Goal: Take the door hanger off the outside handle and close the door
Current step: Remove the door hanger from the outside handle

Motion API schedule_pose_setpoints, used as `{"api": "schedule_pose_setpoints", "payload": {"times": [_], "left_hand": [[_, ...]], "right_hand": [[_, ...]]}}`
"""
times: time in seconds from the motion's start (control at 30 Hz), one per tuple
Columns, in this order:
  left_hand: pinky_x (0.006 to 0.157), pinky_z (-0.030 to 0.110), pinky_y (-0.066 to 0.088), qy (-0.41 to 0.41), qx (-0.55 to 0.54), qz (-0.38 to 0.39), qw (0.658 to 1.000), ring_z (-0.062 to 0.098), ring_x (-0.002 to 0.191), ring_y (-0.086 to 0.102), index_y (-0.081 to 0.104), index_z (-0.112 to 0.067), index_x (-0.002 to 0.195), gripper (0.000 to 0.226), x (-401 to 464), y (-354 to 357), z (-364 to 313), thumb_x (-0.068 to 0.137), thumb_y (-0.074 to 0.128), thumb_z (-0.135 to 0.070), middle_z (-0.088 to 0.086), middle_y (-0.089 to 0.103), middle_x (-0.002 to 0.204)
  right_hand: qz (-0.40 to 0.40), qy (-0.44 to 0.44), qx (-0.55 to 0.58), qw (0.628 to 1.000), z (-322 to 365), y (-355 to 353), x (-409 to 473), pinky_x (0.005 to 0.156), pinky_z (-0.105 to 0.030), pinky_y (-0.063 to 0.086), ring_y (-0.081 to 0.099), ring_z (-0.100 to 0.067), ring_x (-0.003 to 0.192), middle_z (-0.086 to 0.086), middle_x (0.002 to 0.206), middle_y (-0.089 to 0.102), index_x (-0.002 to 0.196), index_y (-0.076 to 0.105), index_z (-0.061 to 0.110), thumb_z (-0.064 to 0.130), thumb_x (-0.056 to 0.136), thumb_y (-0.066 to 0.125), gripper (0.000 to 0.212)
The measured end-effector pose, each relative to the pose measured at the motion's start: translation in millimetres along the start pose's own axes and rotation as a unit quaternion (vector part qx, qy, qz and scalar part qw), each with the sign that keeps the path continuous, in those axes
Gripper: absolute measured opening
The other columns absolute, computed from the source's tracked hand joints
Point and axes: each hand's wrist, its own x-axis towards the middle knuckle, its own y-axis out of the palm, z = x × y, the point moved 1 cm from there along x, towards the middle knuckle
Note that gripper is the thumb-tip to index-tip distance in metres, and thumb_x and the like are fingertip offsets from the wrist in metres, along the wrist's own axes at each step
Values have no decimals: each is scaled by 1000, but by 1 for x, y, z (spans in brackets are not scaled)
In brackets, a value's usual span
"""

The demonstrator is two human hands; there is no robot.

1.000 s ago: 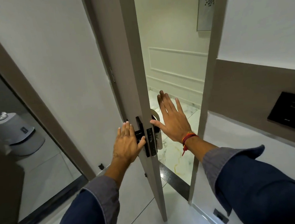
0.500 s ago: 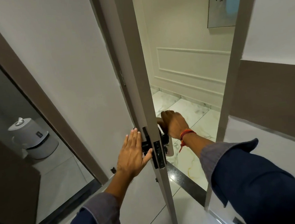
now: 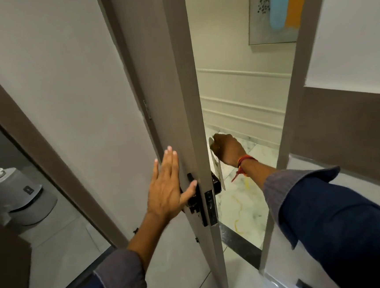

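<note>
Closed around the top of the door hanger (image 3: pixel 217 164), the right hand (image 3: pixel 228 150) reaches through the gap past the door (image 3: pixel 180 98) edge, knuckles up, with the pale card hanging down from its fist beside the outside handle (image 3: pixel 215 181). Whether the card's hole is fully clear of that handle cannot be told; its lower end sits just beside the dark hardware.

From the head view, a second ago this hand was spread flat, fingers open, near the lock; half a second ago it had curled down at the handle. Now it is higher above the handle with the card raised in it, which I read as the lift-off being underway or nearly done.

Inside the door, the left hand (image 3: pixel 167 187) lies open and flat against the panel, fingers straight, thumb hooked at the inside handle (image 3: pixel 193 194), gripping nothing, as it did before. With the door ajar, closing remains to be done.
</note>
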Motion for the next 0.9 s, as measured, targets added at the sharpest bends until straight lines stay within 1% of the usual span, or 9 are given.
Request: {"api": "schedule_pose_setpoints", "payload": {"times": [0.17,0.27,0.33,0.43,0.53,0.63,0.7,0.77,0.9], "left_hand": [[128,57,8,12,-121,-157,980,27,160,4,9,1,161,91,35,-59,-25,99,28,-64,19,4,171],[128,56,6,77,-149,-265,950,32,159,7,13,4,158,84,46,-90,-61,102,42,-51,22,7,169],[129,48,12,164,-175,-284,928,33,158,12,12,3,159,82,48,-100,-98,101,48,-44,22,11,169],[113,23,33,186,-262,-192,927,27,152,33,10,-3,162,81,42,-94,-148,102,50,-40,16,10,171],[105,35,50,56,-328,-79,940,28,145,44,10,-4,162,80,46,-75,-168,103,49,-43,16,28,167],[73,40,54,39,-377,-26,925,35,96,70,42,-7,150,48,53,-60,-192,108,37,-31,13,72,108],[67,36,56,21,-521,6,853,23,79,72,60,-11,124,31,49,-54,-215,109,38,-27,0,72,91],[74,27,59,-7,-664,79,743,12,90,73,61,-15,123,25,41,-53,-252,108,45,-27,-7,73,105],[79,22,60,26,-781,152,605,12,102,75,63,-25,121,19,43,-59,-319,107,51,-23,-13,78,110]], "right_hand": [[-67,32,100,992,-1,-68,-5,76,-48,54,69,-44,87,-27,77,65,68,48,-5,13,98,49,35],[-132,63,162,976,3,-105,-8,62,-41,43,47,-24,60,-14,61,42,60,44,5,12,94,52,36],[-165,98,206,960,1,-132,-11,62,-38,37,43,-21,62,-12,62,46,59,52,-3,12,92,57,36],[-192,129,303,925,9,-169,-21,72,-45,56,74,-35,79,-18,82,77,66,66,-7,6,89,54,29],[-231,137,388,882,17,-207,-35,57,-42,61,77,-48,82,-33,88,77,84,66,-21,1,86,45,30],[-275,134,393,867,7,-240,-64,59,-44,60,75,-41,68,-31,79,75,87,67,-21,9,89,47,36],[-298,140,372,868,-10,-257,-92,60,-44,62,74,-36,62,-21,67,72,70,62,0,26,96,52,39],[-330,148,338,869,-36,-276,-134,53,-35,59,73,-34,57,-24,71,74,73,55,10,40,99,54,40],[-352,159,312,868,-89,-303,-217,44,-29,55,71,-29,49,-24,75,72,96,46,11,28,96,61,23]]}}
